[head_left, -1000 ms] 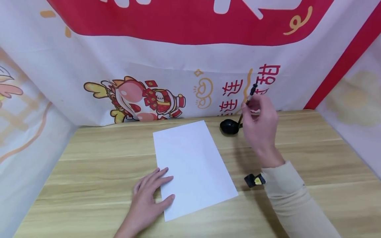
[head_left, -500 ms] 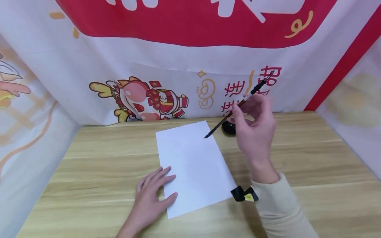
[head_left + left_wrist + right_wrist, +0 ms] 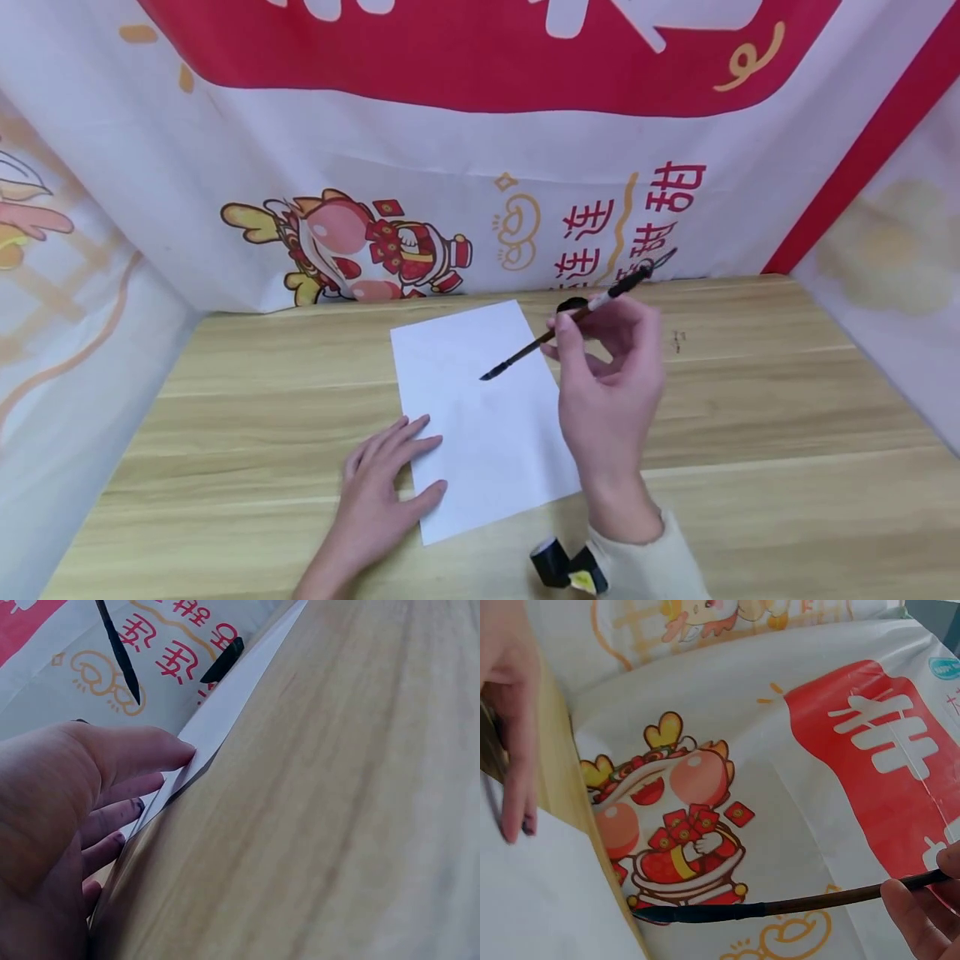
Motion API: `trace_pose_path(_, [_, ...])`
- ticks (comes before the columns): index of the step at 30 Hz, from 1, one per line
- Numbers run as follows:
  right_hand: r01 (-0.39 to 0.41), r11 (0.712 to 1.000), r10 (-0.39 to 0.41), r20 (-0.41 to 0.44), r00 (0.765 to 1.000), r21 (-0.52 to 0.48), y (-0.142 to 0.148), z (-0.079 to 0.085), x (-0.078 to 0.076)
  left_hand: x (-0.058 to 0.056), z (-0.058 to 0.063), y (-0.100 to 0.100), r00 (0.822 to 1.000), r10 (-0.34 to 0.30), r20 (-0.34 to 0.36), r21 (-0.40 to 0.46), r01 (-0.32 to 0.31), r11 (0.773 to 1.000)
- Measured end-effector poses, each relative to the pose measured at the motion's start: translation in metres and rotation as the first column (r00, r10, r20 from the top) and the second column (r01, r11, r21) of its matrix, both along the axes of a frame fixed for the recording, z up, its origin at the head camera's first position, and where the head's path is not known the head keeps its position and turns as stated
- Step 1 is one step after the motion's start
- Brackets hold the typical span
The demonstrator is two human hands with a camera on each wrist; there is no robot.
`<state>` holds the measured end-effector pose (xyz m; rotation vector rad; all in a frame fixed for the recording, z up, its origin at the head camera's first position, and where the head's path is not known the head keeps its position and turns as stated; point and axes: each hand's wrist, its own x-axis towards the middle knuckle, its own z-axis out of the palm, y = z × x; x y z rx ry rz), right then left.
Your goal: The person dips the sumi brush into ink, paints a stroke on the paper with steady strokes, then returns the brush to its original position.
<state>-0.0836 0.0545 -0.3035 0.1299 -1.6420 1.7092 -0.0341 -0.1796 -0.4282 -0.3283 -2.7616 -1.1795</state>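
Observation:
My right hand pinches a slim ink brush between thumb and fingers, tilted with its dark tip down to the left. That tip overlaps the upper middle of a blank white sheet of paper; the left wrist view shows the brush raised off the sheet. Dark, pointed bristles fill the brush head in the right wrist view. Straight, spread fingers of my left hand rest on the paper's left edge. A black ink dish sits behind my right hand, mostly hidden.
The wooden table runs back to a printed cloth backdrop. Cloth also hangs along the left side. Small dark marks show on the wood right of my right hand. A black device is strapped at the right wrist.
My right hand has lifted the brush from the black dish and carried it left and toward me, its tip now over the paper. The left hand has stayed on the sheet.

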Motion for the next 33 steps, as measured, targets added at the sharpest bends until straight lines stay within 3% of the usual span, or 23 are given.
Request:
trace_pose_path(8, [0.002,0.998,0.0,-0.028,1.0,0.063,-0.006,-0.008,0.002,0.003,-0.004,0.0,1.0,-0.001,0.014,0.001,0.001,1.0])
trace_pose_path(17, [-0.082,0.996,0.081,0.038,0.996,0.029,-0.01,-0.016,-0.007,0.002,-0.003,-0.001,1.0,0.002,-0.022,-0.004,-0.002,1.0])
trace_pose_path(33, [-0.235,0.972,0.236,0.031,0.971,-0.013,-0.028,-0.048,-0.018,0.0,-0.004,-0.003,0.999,0.008,-0.046,0.016,-0.007,1.0])
